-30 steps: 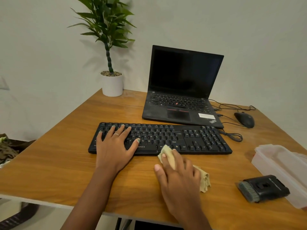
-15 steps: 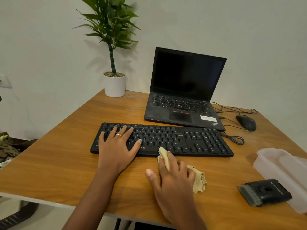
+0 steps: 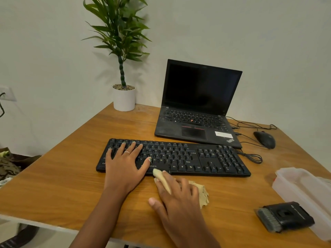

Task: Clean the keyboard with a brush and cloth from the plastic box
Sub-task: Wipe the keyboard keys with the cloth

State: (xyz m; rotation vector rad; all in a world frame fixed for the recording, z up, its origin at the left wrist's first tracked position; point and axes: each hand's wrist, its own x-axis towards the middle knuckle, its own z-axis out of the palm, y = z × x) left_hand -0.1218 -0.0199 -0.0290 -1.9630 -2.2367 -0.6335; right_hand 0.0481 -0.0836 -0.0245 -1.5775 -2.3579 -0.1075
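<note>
- Writing: I read "ThinkPad" on the near right corner of the laptop (image 3: 195, 115) and the letters "ONICS" on the near edge of the keyboard (image 3: 179, 158), the start of that word hidden under the left hand (image 3: 125, 167). A white sticker beside the ThinkPad mark is too small for me to read.
- Left hand: I see it lying flat on the left part of the keyboard, fingers spread and straight, a ring on one finger, pressing down and holding nothing.
- Right hand (image 3: 179, 199): I see it gripping the cloth (image 3: 201, 194), with one finger wrapped in the fabric and its covered tip touching the near edge of the keyboard at the space bar. The rest of the cloth trails to the right from under the hand, lying on the table (image 3: 53, 185).
- Brush (image 3: 284, 216): one black brush, bristles facing left, lies on the table at the near right, just beside the plastic box (image 3: 304, 187) and well apart from the keyboard.
- Plastic box: one clear box at the right edge, partly cut off by the frame.
- Surroundings: one laptop, open with a dark screen, stands just behind the keyboard; one mouse (image 3: 264, 139) sits right of it with cables (image 3: 250, 155) looping near the keyboard's far right corner; one potted plant (image 3: 123, 86) stands at the far left corner of the table.
</note>
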